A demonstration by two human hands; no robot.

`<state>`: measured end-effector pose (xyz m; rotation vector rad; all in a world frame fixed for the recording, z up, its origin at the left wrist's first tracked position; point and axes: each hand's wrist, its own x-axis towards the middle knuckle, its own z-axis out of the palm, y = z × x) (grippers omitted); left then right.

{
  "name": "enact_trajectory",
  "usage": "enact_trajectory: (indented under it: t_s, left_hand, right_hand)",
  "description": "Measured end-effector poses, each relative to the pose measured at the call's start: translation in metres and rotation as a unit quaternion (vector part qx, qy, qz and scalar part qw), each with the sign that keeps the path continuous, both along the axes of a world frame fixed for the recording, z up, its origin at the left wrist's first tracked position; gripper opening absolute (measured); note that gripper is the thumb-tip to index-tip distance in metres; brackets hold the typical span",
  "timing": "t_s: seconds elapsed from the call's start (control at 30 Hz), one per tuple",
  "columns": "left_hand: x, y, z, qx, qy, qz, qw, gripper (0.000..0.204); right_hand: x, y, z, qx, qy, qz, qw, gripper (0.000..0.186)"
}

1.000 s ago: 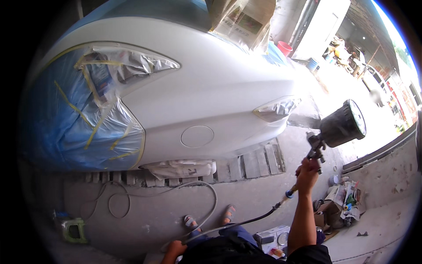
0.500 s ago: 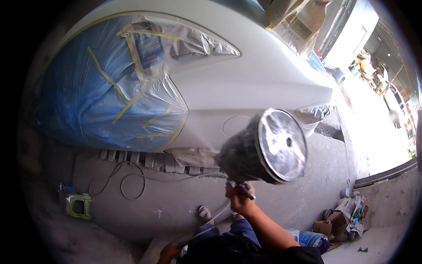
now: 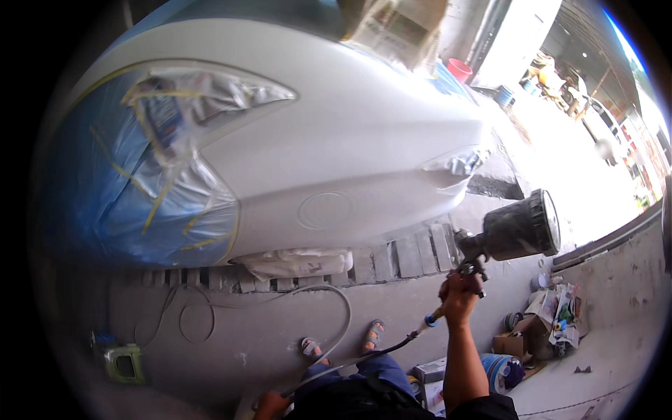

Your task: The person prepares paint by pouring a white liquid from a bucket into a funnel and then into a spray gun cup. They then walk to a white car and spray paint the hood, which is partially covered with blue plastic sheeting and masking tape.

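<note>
My right hand [image 3: 459,299] is closed round the grip of a spray gun [image 3: 472,246], raised near the right end of a white car body panel [image 3: 315,154]. A dark, paint-smeared cup [image 3: 518,225] sits on the gun, tilted to the right. From the gun's handle an air hose [image 3: 336,367] runs down past my legs. Low at the lower edge, my left hand [image 3: 271,404] is closed on that hose, its fingers partly hidden. Blue and clear masking film [image 3: 91,196] with yellow tape covers the left part of the car. Crumpled film wraps a lamp [image 3: 465,164] at the panel's right end.
Slatted boards [image 3: 416,255] lie along the car's lower edge. Loops of hose lie on the floor [image 3: 245,343] near a green stool [image 3: 126,364]. Cardboard boxes [image 3: 511,345] and a blue can [image 3: 495,369] stand at lower right. A bright doorway opens beyond, beside a red bucket [image 3: 458,70].
My right hand has carried the spray gun rightward, away from my head. The view has shifted, so the car appears farther left. My left hand remains low with the hose.
</note>
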<state>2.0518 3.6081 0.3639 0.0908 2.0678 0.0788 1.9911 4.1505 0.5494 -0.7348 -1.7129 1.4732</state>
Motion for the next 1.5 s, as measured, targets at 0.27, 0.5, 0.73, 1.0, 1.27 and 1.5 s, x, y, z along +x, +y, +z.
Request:
enact_trajectory:
  t_s: [0.27, 0.5, 0.73, 1.0, 1.27, 1.5]
  left_hand:
    - [-0.038, 0.132, 0.032, -0.014, 0.006, -0.008, 1.000, 0.048]
    - [-0.061, 0.186, 0.067, -0.079, 0.039, -0.008, 0.996, 0.046]
    - [-0.071, 0.162, 0.025, -0.126, 0.031, -0.031, 0.991, 0.049]
    - [-0.082, 0.182, 0.012, -0.109, -0.027, -0.025, 0.993, 0.051]
    - [-0.067, 0.257, 0.006, -0.153, -0.051, 0.024, 0.987, 0.048]
    - [-0.044, 0.371, 0.033, -0.128, -0.024, 0.053, 0.990, 0.043]
  right_hand:
    - [0.067, 0.161, -0.010, 0.042, -0.057, -0.235, 0.969, 0.023]
    - [0.112, 0.159, -0.030, -0.038, -0.087, -0.223, 0.970, 0.022]
    - [0.096, 0.116, 0.010, -0.194, -0.029, -0.157, 0.968, 0.036]
    - [0.084, 0.142, 0.006, -0.167, 0.027, -0.143, 0.975, 0.038]
    - [0.066, 0.229, -0.030, -0.141, 0.081, -0.064, 0.985, 0.042]
    - [0.051, 0.328, -0.028, -0.136, 0.051, 0.019, 0.989, 0.046]
